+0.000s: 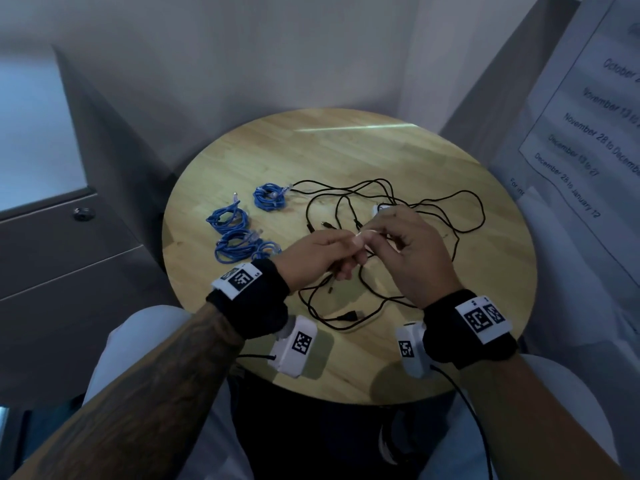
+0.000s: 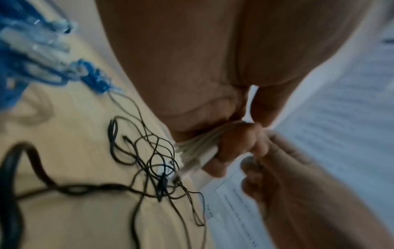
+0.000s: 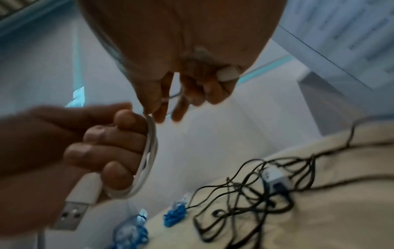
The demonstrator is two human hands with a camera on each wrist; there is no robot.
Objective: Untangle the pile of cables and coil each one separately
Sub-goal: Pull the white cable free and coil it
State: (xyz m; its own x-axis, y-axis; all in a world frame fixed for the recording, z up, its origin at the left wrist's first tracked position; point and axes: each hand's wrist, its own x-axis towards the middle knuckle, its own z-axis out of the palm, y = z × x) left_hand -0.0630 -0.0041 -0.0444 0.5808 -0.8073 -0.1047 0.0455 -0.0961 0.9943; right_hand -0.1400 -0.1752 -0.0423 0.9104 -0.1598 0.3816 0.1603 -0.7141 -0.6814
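I have the white cable (image 3: 149,151) wound into a small coil around my left hand (image 1: 318,252), whose fingers (image 3: 119,133) are curled through the loops so the turns cannot spring apart; its USB plug (image 3: 70,214) hangs out below the palm. My right hand (image 1: 412,251) pinches the free end of that cable, fingers (image 3: 162,107) pressed together on it just beside the coil, which I judge lets me feed the last turn. I hold both hands raised above the near middle of the tabletop (image 1: 346,375), clear of the black cables (image 1: 398,202), so the loose strands do not snag. Those black cables lie sprawled and crossing over the middle and right of the tabletop, with a small white adapter (image 3: 275,178) among them. Four blue coils (image 1: 228,220) sit apart toward the left edge, finished by my reckoning. On the sheet (image 1: 588,109) at right I read "November", "December" and "January 12"; the rest is cut off or blurred.
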